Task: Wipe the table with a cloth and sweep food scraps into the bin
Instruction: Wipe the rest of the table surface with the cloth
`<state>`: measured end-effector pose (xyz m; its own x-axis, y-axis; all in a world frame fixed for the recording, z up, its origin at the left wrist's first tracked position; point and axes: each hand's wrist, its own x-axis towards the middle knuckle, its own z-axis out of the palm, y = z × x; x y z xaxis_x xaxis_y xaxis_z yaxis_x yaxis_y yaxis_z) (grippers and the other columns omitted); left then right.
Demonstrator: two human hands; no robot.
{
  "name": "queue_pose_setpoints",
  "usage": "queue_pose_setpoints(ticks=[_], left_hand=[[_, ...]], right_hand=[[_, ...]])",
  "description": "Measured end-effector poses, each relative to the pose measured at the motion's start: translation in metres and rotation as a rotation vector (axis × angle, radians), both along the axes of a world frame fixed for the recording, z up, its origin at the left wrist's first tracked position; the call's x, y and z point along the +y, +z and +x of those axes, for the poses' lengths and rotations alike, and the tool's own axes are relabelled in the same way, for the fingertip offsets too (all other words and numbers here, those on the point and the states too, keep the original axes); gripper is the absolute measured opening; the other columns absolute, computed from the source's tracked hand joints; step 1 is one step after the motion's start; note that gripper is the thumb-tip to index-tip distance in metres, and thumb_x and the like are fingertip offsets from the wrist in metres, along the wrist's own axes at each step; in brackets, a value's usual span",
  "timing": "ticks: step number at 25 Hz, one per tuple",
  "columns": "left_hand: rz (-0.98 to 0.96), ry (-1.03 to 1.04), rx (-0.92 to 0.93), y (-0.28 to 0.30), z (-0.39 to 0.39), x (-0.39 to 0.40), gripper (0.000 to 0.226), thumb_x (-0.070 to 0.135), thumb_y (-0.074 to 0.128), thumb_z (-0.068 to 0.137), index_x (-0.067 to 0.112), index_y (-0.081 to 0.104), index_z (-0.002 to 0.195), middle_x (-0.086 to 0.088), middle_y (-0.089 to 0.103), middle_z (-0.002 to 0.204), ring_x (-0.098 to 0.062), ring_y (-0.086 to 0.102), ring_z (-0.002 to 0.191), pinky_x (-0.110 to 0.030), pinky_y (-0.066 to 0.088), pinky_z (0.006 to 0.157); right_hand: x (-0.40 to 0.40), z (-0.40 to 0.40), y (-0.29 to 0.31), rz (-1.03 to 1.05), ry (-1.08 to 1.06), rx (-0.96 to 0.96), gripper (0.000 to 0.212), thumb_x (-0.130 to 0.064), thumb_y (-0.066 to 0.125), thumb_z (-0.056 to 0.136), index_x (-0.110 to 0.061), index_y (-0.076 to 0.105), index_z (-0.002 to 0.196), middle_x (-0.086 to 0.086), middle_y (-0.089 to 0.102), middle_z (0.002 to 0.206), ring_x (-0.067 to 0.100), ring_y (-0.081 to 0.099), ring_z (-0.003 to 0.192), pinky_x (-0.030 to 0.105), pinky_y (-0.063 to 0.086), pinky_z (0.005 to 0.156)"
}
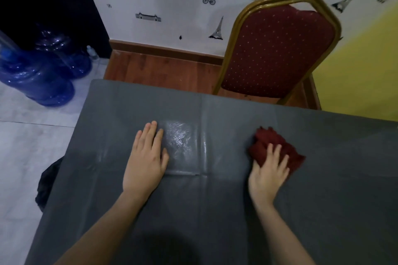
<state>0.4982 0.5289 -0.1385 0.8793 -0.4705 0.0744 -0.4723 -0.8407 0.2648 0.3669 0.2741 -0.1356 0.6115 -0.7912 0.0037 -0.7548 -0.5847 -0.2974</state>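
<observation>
We're pressing the red cloth (276, 149) flat under our right hand (268, 175), right-centre on the worktop (323, 189); left hand (145, 160) is lying open. The cover's probably bunching if we're shoving hard.

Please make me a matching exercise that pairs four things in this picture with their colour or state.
Things:
1. cloth
2. left hand
3. water jugs
4. chair

Descriptions:
A. blue, on the floor
B. dark red, bunched under the right hand
C. red padding, gold frame
D. flat on the grey table

Pairs: 1-B, 2-D, 3-A, 4-C
</observation>
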Motion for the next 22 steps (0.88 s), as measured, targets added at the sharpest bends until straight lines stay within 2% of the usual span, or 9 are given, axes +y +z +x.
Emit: queue_pose_setpoints(ticks=[2,5,7,9,11,13,18,20,22], left_hand=[[0.011,-0.007,0.000,0.001,-0.003,-0.001,0.051,0.023,0.040,0.093,-0.001,0.043,0.139,-0.019,0.031,0.154,-0.031,0.026,0.145,-0.045,0.021,0.118],[-0.005,-0.015,0.009,0.001,0.001,0.002,0.051,0.023,0.040,0.093,0.000,0.044,0.139,-0.019,0.032,0.153,-0.030,0.027,0.144,-0.045,0.022,0.118],[-0.017,-0.015,0.011,0.002,0.001,0.000,0.051,0.024,0.040,0.094,0.001,0.043,0.139,-0.018,0.033,0.153,-0.029,0.027,0.144,-0.043,0.021,0.118],[-0.032,-0.008,0.015,0.001,0.000,0.001,0.051,0.023,0.041,0.093,0.002,0.043,0.139,-0.017,0.033,0.153,-0.029,0.027,0.144,-0.043,0.020,0.118],[-0.042,-0.005,0.021,0.001,0.000,0.002,0.050,0.024,0.040,0.094,0.002,0.044,0.138,-0.017,0.033,0.153,-0.029,0.027,0.145,-0.043,0.021,0.118],[-0.053,0.000,0.022,0.000,-0.001,0.002,0.050,0.024,0.038,0.094,0.001,0.045,0.138,-0.018,0.033,0.153,-0.029,0.026,0.145,-0.044,0.022,0.118],[-0.040,-0.017,0.004,0.004,-0.002,0.001,0.049,0.021,0.040,0.094,-0.001,0.045,0.136,-0.020,0.035,0.151,-0.032,0.029,0.143,-0.046,0.022,0.118],[-0.032,-0.028,0.009,0.005,-0.003,0.000,0.048,0.021,0.042,0.093,-0.001,0.045,0.137,-0.020,0.035,0.151,-0.032,0.028,0.143,-0.045,0.020,0.119],[-0.039,-0.036,0.021,0.004,-0.004,-0.001,0.049,0.020,0.043,0.093,-0.001,0.044,0.137,-0.020,0.034,0.151,-0.033,0.027,0.143,-0.044,0.018,0.120]], right_hand=[[0.039,0.025,0.005,-0.016,0.119,0.000,0.070,-0.023,0.053,0.079,-0.014,0.034,0.146,0.010,0.027,0.155,0.041,0.024,0.140,0.060,0.021,0.111],[0.089,0.034,0.010,-0.042,0.599,0.059,0.079,-0.021,0.052,0.076,-0.021,0.023,0.150,0.001,0.015,0.159,0.032,0.011,0.145,0.051,0.013,0.116],[0.066,0.027,0.017,-0.139,0.989,0.130,0.083,-0.017,0.046,0.070,-0.024,0.023,0.149,-0.002,0.015,0.159,0.027,0.013,0.146,0.046,0.013,0.116],[0.010,0.023,0.020,-0.282,1.170,0.182,0.085,-0.013,0.043,0.064,-0.025,0.028,0.147,-0.003,0.024,0.157,0.023,0.023,0.143,0.045,0.017,0.115],[-0.045,0.018,0.027,-0.303,1.032,0.228,0.089,-0.002,0.051,0.063,-0.026,0.029,0.146,-0.003,0.029,0.154,0.021,0.027,0.142,0.047,0.019,0.114],[-0.062,0.015,0.032,-0.174,0.748,0.204,0.089,0.008,0.059,0.069,-0.025,0.029,0.146,-0.004,0.027,0.154,0.020,0.022,0.143,0.050,0.016,0.115],[0.026,0.048,0.008,0.032,0.088,-0.058,0.067,-0.002,0.057,0.083,-0.016,0.034,0.145,0.001,0.026,0.156,0.027,0.013,0.145,0.055,0.009,0.116],[0.058,0.052,0.011,0.064,0.112,-0.072,0.070,-0.005,0.060,0.080,-0.017,0.036,0.144,0.001,0.026,0.156,0.028,0.015,0.145,0.056,0.011,0.115],[0.077,0.030,0.012,0.038,0.416,-0.038,0.075,-0.004,0.061,0.074,-0.018,0.036,0.144,0.000,0.026,0.156,0.028,0.017,0.145,0.056,0.015,0.114]])
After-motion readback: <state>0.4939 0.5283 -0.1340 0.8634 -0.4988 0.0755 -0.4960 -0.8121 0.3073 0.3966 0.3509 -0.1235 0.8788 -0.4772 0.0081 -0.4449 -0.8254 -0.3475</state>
